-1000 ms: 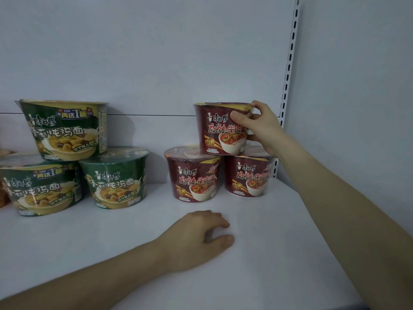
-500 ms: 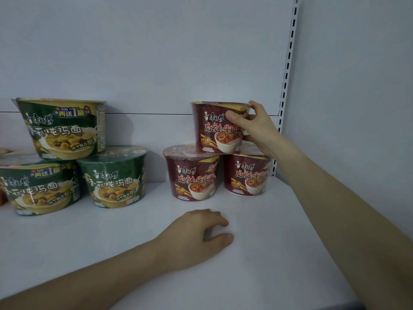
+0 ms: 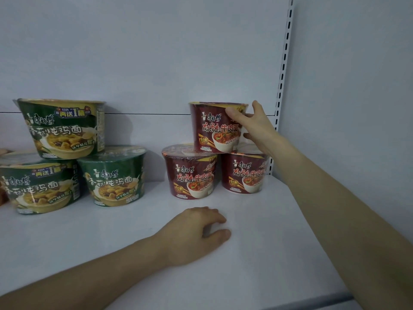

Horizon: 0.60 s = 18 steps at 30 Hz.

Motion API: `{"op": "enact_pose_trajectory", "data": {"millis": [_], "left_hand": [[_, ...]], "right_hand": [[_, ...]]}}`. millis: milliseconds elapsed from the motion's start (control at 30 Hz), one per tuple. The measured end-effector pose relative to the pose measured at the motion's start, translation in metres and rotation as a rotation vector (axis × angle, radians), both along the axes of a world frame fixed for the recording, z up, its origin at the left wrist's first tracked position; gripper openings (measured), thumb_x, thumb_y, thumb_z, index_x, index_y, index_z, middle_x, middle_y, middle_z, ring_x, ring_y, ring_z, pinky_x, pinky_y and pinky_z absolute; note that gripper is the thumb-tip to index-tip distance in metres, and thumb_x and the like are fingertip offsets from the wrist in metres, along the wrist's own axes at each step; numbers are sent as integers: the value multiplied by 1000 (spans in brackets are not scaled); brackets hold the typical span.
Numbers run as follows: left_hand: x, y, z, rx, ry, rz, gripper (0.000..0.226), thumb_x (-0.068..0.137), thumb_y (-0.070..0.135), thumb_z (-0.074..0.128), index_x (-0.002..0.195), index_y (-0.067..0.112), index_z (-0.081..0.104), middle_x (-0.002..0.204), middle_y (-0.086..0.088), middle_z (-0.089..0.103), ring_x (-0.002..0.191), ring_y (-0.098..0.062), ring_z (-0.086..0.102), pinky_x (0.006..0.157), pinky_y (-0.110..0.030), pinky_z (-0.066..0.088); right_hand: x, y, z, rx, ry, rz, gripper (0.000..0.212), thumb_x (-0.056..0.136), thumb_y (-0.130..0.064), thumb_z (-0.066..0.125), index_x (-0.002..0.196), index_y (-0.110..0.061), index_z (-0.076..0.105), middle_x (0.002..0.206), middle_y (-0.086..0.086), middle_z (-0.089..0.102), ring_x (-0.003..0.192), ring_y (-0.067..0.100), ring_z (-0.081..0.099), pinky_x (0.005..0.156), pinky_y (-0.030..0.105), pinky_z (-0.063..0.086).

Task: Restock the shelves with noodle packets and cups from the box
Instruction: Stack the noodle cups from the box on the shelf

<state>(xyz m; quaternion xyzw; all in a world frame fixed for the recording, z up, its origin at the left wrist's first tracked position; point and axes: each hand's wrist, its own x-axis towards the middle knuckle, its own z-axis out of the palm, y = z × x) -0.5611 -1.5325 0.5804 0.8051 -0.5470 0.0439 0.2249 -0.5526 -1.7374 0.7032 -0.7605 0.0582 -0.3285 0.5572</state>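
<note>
I'm reading dark red on the top red cup (image 3: 214,130) and on the two lower red cups (image 3: 190,175) (image 3: 243,173) by the shelf's (image 3: 257,242) right edge. All three have white and orange lettering, a printed white bowl of red broth and a yellow stripe near the rim. Towards the left edge, the top green cup (image 3: 62,128), leftmost green cup (image 3: 38,186) and middle green cup (image 3: 114,175) are dark green with white lettering and yellowish noodle pictures. The first two add a blue banner. Shelf plain white; slotted upright (image 3: 285,63) white with dark slots.

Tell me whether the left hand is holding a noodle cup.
No, the left hand rests loosely curled on the white shelf, holding nothing.
</note>
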Motion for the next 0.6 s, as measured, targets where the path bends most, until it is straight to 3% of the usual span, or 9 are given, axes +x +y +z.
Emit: {"op": "enact_pose_trajectory", "data": {"millis": [100, 200, 333, 467, 600], "left_hand": [[-1, 1, 2, 27, -6, 2, 49, 88, 54, 45, 122, 20, 57, 122, -2, 58, 115, -13, 50, 95, -20, 35], [0, 2, 3, 57, -42, 18, 47, 90, 54, 42, 117, 19, 59, 113, 1, 62, 99, -13, 55, 90, -24, 41], [-1, 6, 10, 108, -181, 30, 75, 75, 68, 17, 105, 16, 62, 105, 1, 64, 96, -13, 56, 85, -33, 46], [-9, 19, 29, 165, -316, 94, 48, 91, 54, 37, 117, 20, 58, 118, 1, 61, 108, -18, 55, 88, -34, 47], [-20, 43, 42, 117, -506, 135, 53, 91, 60, 25, 118, 26, 56, 117, 6, 62, 105, -14, 57, 83, -33, 50]], "right_hand": [[-12, 2, 4, -58, -66, -140, 89, 80, -43, 65, 147, -11, 15, 149, 12, 31, 136, 21, 34, 102, 29, 31], [-27, 9, 6, -137, -237, -279, 63, 85, -38, 63, 136, -10, 40, 139, 7, 46, 126, 15, 45, 99, 24, 37], [-39, 28, 8, -336, -264, -329, 34, 89, -28, 59, 117, -9, 59, 119, 2, 61, 108, 9, 55, 93, 20, 41], [-37, 50, 7, -478, -182, -315, 22, 90, -22, 55, 105, -9, 64, 107, 1, 66, 94, 7, 56, 81, 18, 41], [-36, 71, 8, -557, -244, -413, 20, 91, -23, 50, 98, -11, 65, 102, 3, 67, 98, 16, 60, 86, 30, 48]]}}
